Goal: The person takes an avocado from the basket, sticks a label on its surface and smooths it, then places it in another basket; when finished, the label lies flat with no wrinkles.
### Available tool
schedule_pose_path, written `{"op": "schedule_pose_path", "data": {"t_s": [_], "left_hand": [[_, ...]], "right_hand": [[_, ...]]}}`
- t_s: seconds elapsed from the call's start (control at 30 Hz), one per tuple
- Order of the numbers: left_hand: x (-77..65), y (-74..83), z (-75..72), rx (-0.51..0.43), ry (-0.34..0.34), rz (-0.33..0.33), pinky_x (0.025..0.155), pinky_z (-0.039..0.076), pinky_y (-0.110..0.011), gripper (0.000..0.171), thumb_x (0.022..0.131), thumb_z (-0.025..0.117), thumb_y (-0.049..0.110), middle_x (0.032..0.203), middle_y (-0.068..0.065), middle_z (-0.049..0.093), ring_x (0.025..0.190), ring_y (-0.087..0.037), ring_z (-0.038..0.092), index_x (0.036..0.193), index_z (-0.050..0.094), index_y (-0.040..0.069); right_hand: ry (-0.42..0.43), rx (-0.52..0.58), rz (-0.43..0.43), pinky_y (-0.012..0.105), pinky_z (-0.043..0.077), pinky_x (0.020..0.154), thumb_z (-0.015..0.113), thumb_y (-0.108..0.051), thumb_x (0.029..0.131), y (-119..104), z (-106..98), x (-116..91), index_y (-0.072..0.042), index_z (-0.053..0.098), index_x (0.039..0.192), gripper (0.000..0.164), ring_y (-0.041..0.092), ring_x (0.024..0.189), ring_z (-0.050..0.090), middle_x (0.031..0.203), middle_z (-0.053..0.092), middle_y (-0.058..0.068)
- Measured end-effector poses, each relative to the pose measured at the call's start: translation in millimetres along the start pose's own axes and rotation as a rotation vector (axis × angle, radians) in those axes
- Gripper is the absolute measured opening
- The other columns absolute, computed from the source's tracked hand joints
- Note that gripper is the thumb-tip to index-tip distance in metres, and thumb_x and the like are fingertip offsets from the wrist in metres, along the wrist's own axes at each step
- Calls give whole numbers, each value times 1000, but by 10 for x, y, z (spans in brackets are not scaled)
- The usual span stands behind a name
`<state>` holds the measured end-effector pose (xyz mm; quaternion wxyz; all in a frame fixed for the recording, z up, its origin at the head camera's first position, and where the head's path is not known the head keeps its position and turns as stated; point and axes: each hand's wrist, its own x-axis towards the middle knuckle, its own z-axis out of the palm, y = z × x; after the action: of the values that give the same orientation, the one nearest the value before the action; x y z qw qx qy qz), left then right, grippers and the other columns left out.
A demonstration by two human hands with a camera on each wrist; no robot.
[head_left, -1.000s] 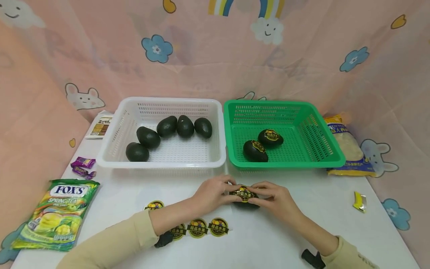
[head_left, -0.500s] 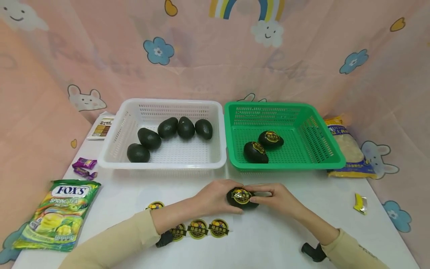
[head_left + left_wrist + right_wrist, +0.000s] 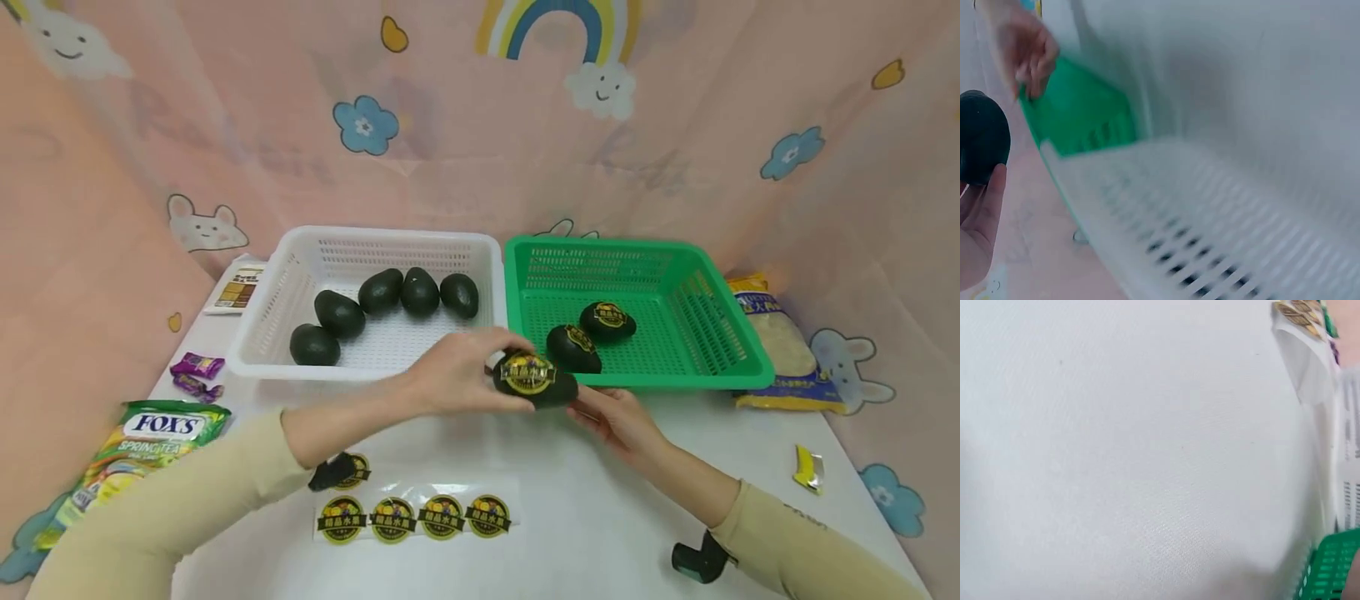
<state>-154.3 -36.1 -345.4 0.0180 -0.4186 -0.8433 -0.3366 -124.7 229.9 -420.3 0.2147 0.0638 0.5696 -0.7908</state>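
Observation:
In the head view my left hand (image 3: 457,375) grips a dark green avocado (image 3: 551,387) between thumb and fingers, raised at the front rims of the two baskets. A round black-and-gold sticker (image 3: 527,372) faces up on its skin. The avocado (image 3: 984,137) also shows at the left edge of the left wrist view, with the left thumb against it. My right hand (image 3: 618,421) is just right of the avocado, by the front of the green basket (image 3: 652,380), its fingers loosely bent and holding nothing. Two stickered avocados, one of them this front avocado (image 3: 573,350), lie in that basket.
A white basket (image 3: 367,372) with several plain avocados stands at the left. A sheet of stickers (image 3: 442,517) lies in front. Candy packs (image 3: 161,429), purple sweets (image 3: 197,365), a yellow sweet (image 3: 808,468) and a yellow-blue bag (image 3: 783,350) sit at the sides.
The left hand has lifted the avocado from the table toward the baskets. The right hand, earlier pressing at the sticker, has come off the fruit and moved slightly up and right.

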Motion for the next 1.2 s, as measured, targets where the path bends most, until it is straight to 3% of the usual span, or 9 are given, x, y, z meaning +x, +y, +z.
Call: {"op": "schedule_pose_path", "data": {"t_s": [0.07,0.2,0.3,0.4,0.6,0.7,0.87,1.07,1.2], "left_hand": [[240,-30,-114,98,-12,-18,81,50,-25,58,74,85,41,112,4,66,96,-8,61,121,63,15],[629,-123,-123,207,-161,-76,84,48,-26,60,80,79,43,119,3,63,103,-11,59,128,59,14],[738,-193,-18,225,-282,-107,88,48,-28,63,84,76,41,130,-1,58,113,-15,56,136,54,13],[690,-227,36,214,-306,-125,93,47,-30,61,88,73,36,137,-3,53,120,-17,53,140,51,13],[239,-256,32,-120,-103,-51,77,52,-21,25,92,69,20,108,0,69,96,-12,63,115,69,9],[-122,-259,65,-358,-122,-88,69,56,-27,16,93,68,17,96,3,71,84,-12,65,106,73,10],[-793,-432,115,-648,-187,-407,74,58,-38,29,98,61,26,106,-11,69,94,-27,65,118,68,6],[-1207,-683,52,-884,90,-769,83,55,-32,54,99,56,42,117,-16,65,104,-24,63,126,61,-4],[-1247,-732,31,-960,226,-858,87,53,-31,51,95,61,45,111,-10,69,102,-19,64,115,68,-2]], "right_hand": [[22,-14,3,24,53,86,60,-11,98,1,25,29,-14,77,90,19,10,91,68,95,73,2],[52,-89,-5,27,52,89,64,-12,96,15,37,54,-15,77,91,15,11,92,69,95,74,2],[41,-117,-5,29,51,91,65,-14,95,45,26,63,-15,77,93,12,12,95,68,97,74,2],[41,-128,-10,31,51,93,67,-15,94,59,29,72,-13,78,95,11,14,97,68,96,74,1],[78,-148,-19,32,51,92,67,-16,94,47,36,60,-12,78,94,11,16,102,65,91,73,-2],[77,-159,-20,30,51,90,67,-15,94,45,29,44,-11,77,96,11,15,102,64,92,73,-2],[-124,-349,-4,31,54,85,66,-16,95,78,121,-2,2,70,112,26,20,100,65,102,72,4],[-441,-686,-137,44,54,84,65,-20,96,-354,714,132,1,68,114,28,32,96,63,110,69,13],[-557,-824,-228,42,53,88,63,-22,97,-872,1288,555,-8,68,117,25,23,104,61,118,66,7]]}}
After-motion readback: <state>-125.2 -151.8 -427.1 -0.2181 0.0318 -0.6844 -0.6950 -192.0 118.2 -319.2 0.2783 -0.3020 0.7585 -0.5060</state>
